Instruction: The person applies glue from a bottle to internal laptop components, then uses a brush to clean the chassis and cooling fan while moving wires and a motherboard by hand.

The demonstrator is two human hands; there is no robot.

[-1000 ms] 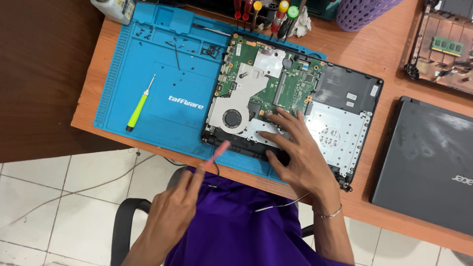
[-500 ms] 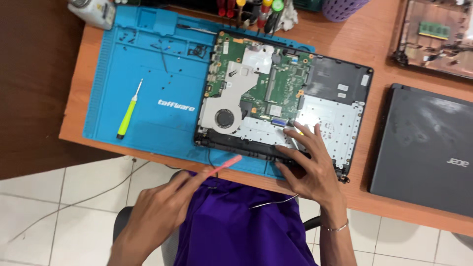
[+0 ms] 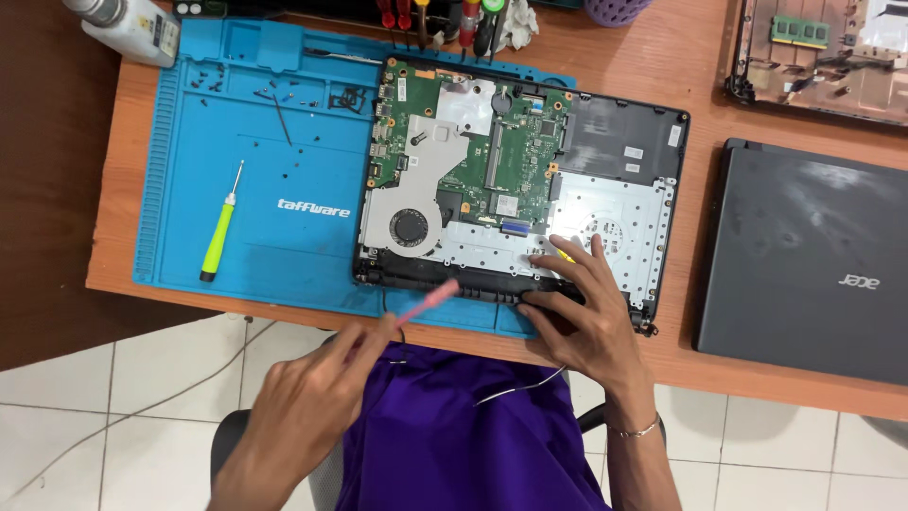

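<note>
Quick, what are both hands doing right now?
Left hand: closed around a pink tool.
Right hand: open, fingers spread on the near edge of the opened laptop, holding nothing.

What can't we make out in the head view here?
- Pink tool in the left hand: motion-blurred, its tip and kind unclear; the grip is hidden by the fingers.
- Yellow item under the right hand: mostly covered by fingers.
- Loose screws on the blue mat: too small to count.
- Second opened laptop base: cut off by the top edge.
- Bottle: cut off at the top edge.
</note>
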